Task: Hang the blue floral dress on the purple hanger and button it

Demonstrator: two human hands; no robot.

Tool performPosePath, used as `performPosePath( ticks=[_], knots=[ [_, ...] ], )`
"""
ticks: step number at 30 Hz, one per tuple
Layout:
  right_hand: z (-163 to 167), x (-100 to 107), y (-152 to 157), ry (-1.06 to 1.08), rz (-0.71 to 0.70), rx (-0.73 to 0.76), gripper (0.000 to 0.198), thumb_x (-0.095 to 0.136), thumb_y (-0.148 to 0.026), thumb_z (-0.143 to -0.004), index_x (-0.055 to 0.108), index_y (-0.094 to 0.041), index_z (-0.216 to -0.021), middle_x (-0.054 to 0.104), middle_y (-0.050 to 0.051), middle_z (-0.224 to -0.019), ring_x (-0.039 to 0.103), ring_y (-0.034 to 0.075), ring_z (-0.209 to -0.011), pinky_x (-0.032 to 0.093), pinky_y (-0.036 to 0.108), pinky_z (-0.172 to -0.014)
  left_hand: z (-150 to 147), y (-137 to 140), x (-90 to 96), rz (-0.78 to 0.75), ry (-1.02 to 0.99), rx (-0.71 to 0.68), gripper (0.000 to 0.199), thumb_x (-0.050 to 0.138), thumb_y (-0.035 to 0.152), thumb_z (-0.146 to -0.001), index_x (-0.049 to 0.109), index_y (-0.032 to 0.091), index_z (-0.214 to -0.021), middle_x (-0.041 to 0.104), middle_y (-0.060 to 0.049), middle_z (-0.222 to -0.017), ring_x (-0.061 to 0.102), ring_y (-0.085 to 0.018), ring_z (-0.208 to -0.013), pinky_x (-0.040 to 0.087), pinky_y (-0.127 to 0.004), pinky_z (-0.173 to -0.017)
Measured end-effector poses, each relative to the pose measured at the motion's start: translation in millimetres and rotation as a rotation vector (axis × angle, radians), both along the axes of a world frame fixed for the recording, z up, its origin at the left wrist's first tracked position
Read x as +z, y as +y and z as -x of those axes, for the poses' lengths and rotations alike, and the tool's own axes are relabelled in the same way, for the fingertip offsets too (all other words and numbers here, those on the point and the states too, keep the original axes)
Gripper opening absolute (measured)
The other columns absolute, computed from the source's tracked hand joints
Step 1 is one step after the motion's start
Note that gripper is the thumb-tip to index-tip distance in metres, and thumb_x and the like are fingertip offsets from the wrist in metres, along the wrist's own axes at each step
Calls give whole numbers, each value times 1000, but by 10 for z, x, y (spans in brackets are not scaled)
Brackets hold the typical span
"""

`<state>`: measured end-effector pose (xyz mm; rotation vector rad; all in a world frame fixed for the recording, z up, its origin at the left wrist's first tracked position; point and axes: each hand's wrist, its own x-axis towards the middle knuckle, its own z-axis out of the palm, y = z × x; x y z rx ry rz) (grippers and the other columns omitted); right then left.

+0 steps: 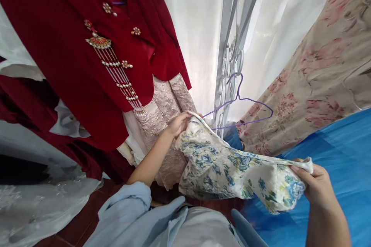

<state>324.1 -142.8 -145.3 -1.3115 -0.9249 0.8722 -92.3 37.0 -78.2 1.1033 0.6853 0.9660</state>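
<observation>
A white garment with blue, green and yellow flowers is stretched sideways in front of me; I cannot tell its exact kind. My left hand pinches the upper left end of its edge. At the lower right end, my right hand grips the other corner, thumb on top. A thin purple wire hanger shows just beyond the garment's top edge. The hanger's left end runs behind the cloth near my left fingers, so whether they touch it is hidden.
A dark red velvet jacket with beaded ornaments hangs at left, above a pale pink textured skirt. A grey metal rack stands before white curtains. Beige floral cloth and bright blue fabric fill the right.
</observation>
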Motion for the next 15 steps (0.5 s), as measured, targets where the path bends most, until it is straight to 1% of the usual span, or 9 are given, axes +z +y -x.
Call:
performPosePath(
  ticks=[2, 4, 7, 9, 11, 13, 15],
  knots=[
    [-96, -66, -38, 64, 28, -97, 30, 94, -39, -49, 77, -19, -64, 63, 5, -54, 53, 17, -43, 40, 27, -36, -90, -4, 26, 7, 39, 2, 28, 80, 34, -65, 72, 14, -82, 74, -6, -78, 70, -20, -74, 52, -25, -62],
    [-175, -113, -41, 68, 37, -162, 31, 93, -40, -50, 78, -20, -68, 69, 6, -60, 57, 19, -46, 44, 28, -38, -153, -6, 81, -5, 65, 13, 30, 85, 32, -64, 72, 14, -84, 74, -5, -78, 70, -17, -73, 52, -23, -65],
    [-269, -76, 66, -67, -11, -193, 33, 92, -40, -53, 80, -20, -77, 74, 7, -71, 62, 20, -54, 49, 28, -45, -175, 29, 194, -67, 106, 47, 35, 87, 40, -66, 72, 13, -82, 73, -4, -73, 69, -15, -71, 52, -23, -66],
    [-327, 68, 234, -219, -90, -202, 28, 90, -37, -58, 79, -18, -77, 73, 8, -72, 61, 18, -59, 48, 26, -49, -144, 82, 271, -122, 166, 75, 39, 86, 46, -67, 71, 12, -79, 72, -3, -69, 67, -15, -67, 50, -22, -63],
    [-370, 311, 488, -349, -164, -226, 22, 86, -33, -65, 77, -16, -75, 70, 7, -70, 58, 14, -61, 44, 23, -52, -94, 153, 335, -155, 233, 69, 42, 85, 50, -68, 71, 12, -77, 71, -3, -66, 66, -15, -64, 49, -22, -60],
    [-359, 604, 823, -421, -190, -223, 20, 81, -33, -73, 75, -13, -74, 67, 4, -67, 56, 11, -60, 41, 22, -54, -44, 229, 378, -144, 277, 29, 43, 85, 51, -68, 71, 11, -77, 72, -5, -66, 67, -16, -63, 49, -23, -58],
    [-248, 862, 1203, -466, -193, -182, 26, 76, -34, -79, 72, -10, -71, 63, 2, -63, 54, 8, -59, 38, 23, -54, -5, 305, 393, -108, 294, -13, 43, 86, 50, -68, 72, 10, -78, 74, -8, -69, 67, -16, -62, 50, -24, -59]
  ],
)
